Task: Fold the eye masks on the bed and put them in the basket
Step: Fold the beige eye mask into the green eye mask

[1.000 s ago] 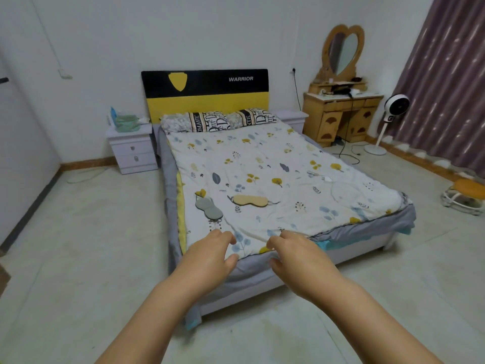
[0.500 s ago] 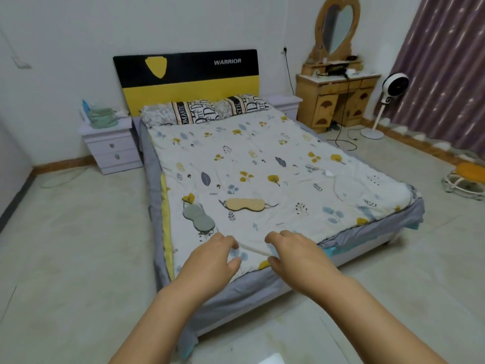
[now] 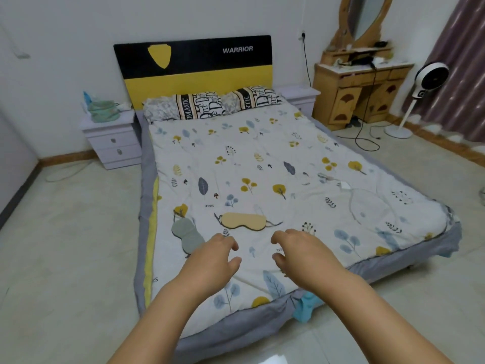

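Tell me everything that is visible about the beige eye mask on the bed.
The beige eye mask lies flat and unfolded on the floral bedspread, near the foot of the bed, long side running left to right. It looks like soft, smooth fabric with a darker edge. A thin dark strap shows at each end. Nothing but the bedspread touches it; both hands hover short of it, and the grey mask lies apart on its left.

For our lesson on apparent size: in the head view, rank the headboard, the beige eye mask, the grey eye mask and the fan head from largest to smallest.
1. headboard, clearly largest.
2. beige eye mask and grey eye mask: look alike, so unranked.
3. fan head: smallest in view, though it stands farther off, so unsure.
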The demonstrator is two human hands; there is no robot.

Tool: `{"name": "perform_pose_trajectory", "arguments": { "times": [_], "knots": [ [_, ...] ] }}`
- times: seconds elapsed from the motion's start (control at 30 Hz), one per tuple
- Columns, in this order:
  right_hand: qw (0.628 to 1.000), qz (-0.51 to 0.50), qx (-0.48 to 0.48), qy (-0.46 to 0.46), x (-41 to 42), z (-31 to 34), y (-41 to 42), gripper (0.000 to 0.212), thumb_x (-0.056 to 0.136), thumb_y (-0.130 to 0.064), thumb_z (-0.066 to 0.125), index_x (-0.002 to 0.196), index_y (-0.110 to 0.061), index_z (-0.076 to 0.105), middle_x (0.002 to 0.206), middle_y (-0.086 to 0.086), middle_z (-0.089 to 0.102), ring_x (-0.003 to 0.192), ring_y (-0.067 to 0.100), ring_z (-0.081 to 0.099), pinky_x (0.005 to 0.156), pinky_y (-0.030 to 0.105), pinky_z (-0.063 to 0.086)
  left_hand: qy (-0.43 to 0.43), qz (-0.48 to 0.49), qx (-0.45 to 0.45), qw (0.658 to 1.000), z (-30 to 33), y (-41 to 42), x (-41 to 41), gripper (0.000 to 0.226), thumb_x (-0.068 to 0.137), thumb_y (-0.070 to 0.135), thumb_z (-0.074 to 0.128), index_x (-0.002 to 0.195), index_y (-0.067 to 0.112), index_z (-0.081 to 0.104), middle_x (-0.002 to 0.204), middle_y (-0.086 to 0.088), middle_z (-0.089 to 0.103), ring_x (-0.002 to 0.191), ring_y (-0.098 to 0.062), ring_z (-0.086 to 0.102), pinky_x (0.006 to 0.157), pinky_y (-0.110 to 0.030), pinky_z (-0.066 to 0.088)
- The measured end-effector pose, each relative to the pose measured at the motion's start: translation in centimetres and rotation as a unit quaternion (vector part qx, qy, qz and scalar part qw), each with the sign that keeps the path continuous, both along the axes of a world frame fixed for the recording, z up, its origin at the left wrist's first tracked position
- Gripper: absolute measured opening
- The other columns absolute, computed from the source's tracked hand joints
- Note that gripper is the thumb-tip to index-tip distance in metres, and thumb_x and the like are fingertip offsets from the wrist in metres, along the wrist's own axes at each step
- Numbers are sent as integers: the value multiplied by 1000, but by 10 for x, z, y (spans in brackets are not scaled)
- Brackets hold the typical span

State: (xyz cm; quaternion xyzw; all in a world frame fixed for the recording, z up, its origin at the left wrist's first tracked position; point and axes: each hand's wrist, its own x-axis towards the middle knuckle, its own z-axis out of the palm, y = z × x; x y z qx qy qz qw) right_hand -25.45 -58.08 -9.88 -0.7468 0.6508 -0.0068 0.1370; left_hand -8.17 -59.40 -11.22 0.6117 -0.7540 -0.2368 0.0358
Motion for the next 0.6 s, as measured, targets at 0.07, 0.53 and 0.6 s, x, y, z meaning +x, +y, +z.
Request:
{"name": "perform_pose_trajectory", "arguments": {
  "times": [0.07,0.53,0.6],
  "knots": [
    [1000,1,11,1,-4,-4,-20,32,94,-25,43,122,-13,51,120,10,59,110,31,55,88,39,48,-4,7,6,1000,-4,-21,-4,36,93,33,43,126,20,48,129,-1,50,105,-19,58,92,-37,48],
    [997,-23,69,4,-18,-32,-182,31,95,-22,41,122,-12,52,119,10,62,107,29,58,86,38,49,2,-13,56,998,-45,-197,-21,36,93,32,44,126,19,48,128,-3,51,109,-22,56,89,-31,43],
    [997,-31,75,5,-20,-40,-202,30,95,-22,41,122,-13,52,118,10,62,106,29,58,85,38,49,-1,-21,67,998,-54,-219,-22,36,93,31,43,127,17,48,129,-4,51,110,-22,56,91,-31,43]
  ]
}}
